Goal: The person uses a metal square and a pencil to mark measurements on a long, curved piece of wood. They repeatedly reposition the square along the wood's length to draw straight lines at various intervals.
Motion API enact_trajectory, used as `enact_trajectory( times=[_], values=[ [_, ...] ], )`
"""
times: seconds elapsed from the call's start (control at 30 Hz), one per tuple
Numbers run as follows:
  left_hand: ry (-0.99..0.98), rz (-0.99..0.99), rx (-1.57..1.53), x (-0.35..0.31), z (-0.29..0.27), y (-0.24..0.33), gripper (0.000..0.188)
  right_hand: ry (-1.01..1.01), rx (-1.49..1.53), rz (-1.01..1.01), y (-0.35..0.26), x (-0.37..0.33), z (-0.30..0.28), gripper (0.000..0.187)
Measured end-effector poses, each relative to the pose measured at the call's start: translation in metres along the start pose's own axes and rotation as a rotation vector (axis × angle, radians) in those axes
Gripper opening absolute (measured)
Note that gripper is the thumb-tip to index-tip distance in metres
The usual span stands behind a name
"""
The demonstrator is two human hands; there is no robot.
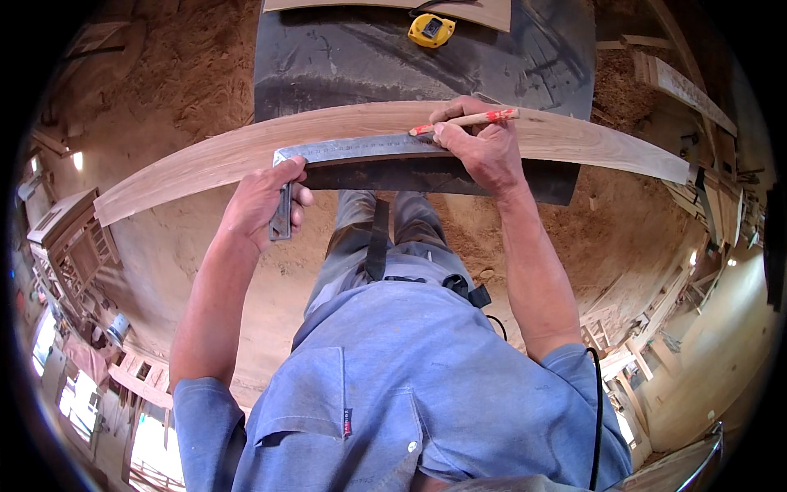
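Observation:
A long wooden board [369, 123] lies crosswise over a dark worktable [344, 70], reaching past it on both sides. Along the board's near edge rests the metal blade of a try square [352, 148]. My left hand [266, 197] is closed round the square's stock, thumb near the corner. A red-and-bare-wood pencil [471, 121] is pinched in my right hand [484, 152], its tip pointing left onto the board just above the blade. The right hand's lower fingers rest on the board and cover the far end of the blade.
A yellow tape measure [431, 30] sits toward the table's far side, beside a flat light panel [475, 12]. Sawdust covers the floor [197, 66]. Wooden frames [74, 238] stand at the left, and lengths of timber [689, 94] lie at the right.

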State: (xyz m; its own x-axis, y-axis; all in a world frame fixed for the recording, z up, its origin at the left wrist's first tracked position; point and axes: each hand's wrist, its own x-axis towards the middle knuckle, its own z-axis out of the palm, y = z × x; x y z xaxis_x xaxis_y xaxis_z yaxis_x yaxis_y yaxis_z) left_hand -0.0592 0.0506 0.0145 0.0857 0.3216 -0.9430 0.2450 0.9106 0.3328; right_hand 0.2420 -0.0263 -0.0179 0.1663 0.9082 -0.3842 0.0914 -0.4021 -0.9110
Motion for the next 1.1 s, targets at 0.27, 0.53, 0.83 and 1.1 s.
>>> enact_trajectory(
  times=[0.27, 0.53, 0.83, 1.1],
  values=[
    [-0.042, 0.007, 0.035, 0.0053, -0.0063, -0.0035, 0.037, 0.02, 0.008, -0.007, -0.0038, 0.0002, 0.0017, 0.011],
    [-0.008, 0.017, 0.005, 0.0013, -0.0009, -0.0015, 0.032, 0.027, 0.03, -0.031, 0.0009, 0.0019, 0.0025, 0.01],
    [-0.018, 0.003, 0.025, 0.0, -0.0007, 0.0003, 0.032, 0.061, 0.0, -0.059, 0.0008, 0.002, 0.0039, 0.01],
    [-0.01, 0.009, 0.003, 0.003, -0.0003, -0.0019, 0.032, 0.059, -0.001, -0.06, 0.0045, 0.0033, 0.0044, 0.009]
  ],
)
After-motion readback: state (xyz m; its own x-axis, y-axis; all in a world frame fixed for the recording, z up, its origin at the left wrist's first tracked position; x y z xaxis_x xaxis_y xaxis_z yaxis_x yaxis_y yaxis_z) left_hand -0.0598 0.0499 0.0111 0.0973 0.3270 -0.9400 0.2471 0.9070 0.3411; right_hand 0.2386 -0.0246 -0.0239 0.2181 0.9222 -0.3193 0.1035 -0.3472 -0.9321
